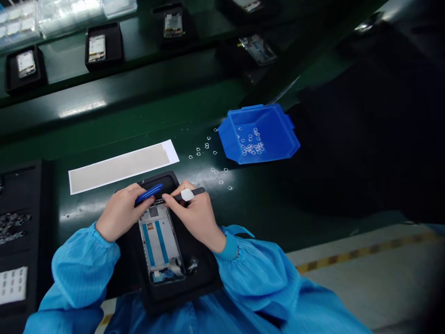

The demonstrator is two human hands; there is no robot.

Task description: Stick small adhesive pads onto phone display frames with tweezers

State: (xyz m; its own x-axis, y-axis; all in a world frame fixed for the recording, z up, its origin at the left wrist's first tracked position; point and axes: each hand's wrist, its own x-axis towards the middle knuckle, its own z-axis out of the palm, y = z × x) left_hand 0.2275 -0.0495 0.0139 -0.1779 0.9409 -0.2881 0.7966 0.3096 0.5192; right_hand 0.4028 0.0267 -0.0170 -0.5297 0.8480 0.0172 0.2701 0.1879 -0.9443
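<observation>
Left hand [120,211] pinched a short blue plastic stick [149,192], right hand [196,215] a thin black pen-like tool [189,194]. Both tips met at top of the open grey phone frame [160,243] in a black tray [205,273]. Prob. mid-job; tiny white bits [207,145] lay loose nr blue plastic bin [274,118].

tools [149,192] 2 | blue bin [229,139] 1 | strip [121,166] 1 | belt trays [103,46] perhaps 5

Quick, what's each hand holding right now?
Left hand: closed on a blue tool.
Right hand: closed on a black tool.
</observation>
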